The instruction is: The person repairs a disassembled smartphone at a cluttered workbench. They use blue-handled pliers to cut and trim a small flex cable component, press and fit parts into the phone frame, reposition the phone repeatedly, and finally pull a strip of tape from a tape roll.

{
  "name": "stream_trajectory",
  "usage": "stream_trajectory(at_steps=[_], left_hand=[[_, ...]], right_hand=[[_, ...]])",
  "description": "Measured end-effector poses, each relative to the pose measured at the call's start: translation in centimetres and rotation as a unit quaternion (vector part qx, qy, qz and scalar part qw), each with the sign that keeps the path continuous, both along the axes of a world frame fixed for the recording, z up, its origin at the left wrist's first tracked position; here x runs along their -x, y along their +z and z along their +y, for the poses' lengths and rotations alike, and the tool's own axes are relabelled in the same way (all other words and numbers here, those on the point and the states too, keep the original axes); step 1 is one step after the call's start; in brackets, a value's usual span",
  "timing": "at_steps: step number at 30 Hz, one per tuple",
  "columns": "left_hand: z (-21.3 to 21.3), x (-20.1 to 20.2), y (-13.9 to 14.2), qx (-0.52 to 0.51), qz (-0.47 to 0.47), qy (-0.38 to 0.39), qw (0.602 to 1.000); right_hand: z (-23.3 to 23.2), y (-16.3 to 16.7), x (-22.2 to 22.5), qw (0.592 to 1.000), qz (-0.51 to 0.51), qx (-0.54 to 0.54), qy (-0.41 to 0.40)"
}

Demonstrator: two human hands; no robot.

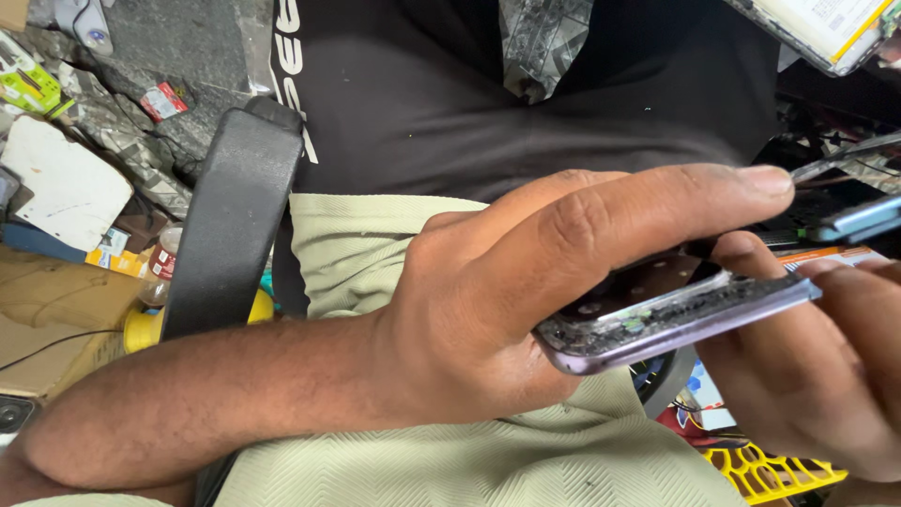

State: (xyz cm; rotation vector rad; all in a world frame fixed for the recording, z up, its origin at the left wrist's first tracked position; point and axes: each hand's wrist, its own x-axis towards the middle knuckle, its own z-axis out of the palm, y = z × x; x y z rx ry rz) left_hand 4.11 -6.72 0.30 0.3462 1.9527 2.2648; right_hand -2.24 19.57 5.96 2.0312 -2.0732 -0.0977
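One phone frame (676,319), purple-edged, back cover off, sits edge-on at centre right, held between both hands. Its opened face shows dark innards with crumbled black adhesive along the rim.

Left hand (497,291) comes in from the left of the frame across the person's lap, fingers closed around the frame's near end, index finger laid straight along the top. Right hand (817,366) is right of the frame, fingers curled under and around its far end; thumb tip touches the top edge. Both hands are gripping the frame.

Below the frame: pale green trousers (375,253), and lower right of it one yellow plastic basket (770,469), only a corner in view, contents can't be made out.

Just right of the frame, past the left fingertip: one thin metal tool (845,160) and one bluish flat part (859,221), both only partly visible.

Left of the frame: one black chair armrest (230,216), one yellow bottle (145,329) behind it, cardboard box (56,319) with nothing visible inside.

Above the frame: black shirt (422,94). Far upper right of it, one pale flat battery-like slab (826,28).
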Motion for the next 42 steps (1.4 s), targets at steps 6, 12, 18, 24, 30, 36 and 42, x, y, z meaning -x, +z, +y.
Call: stream_trajectory(at_steps=[6,12,18,24,30,36,42], left_hand=[[0.1,-0.2,-0.1,0.004,-0.002,-0.004,1.0],[0.0,-0.2,-0.3,0.002,-0.004,-0.01,1.0],[-0.1,0.1,0.0,-0.006,-0.008,-0.017,1.0],[-0.1,0.0,0.0,-0.017,-0.016,-0.024,0.999],[0.1,-0.6,-0.1,0.005,-0.009,-0.015,1.0],[-0.4,-0.6,-0.1,-0.014,-0.02,-0.029,0.999],[-0.4,0.0,0.1,-0.03,-0.033,-0.035,0.998]], right_hand=[[0.1,-0.2,0.0,0.991,-0.122,-0.004,-0.056],[0.4,-0.1,-0.3,0.986,-0.15,-0.007,-0.067],[-0.1,-0.3,-0.7,0.994,-0.095,0.007,-0.046],[-0.9,0.0,-0.5,0.972,-0.197,-0.013,-0.128],[-2.3,1.2,-0.3,0.835,-0.429,-0.059,-0.339],[-2.9,2.1,0.3,0.671,-0.558,-0.12,-0.473],[-3.2,2.2,0.0,0.691,-0.535,-0.137,-0.467]])
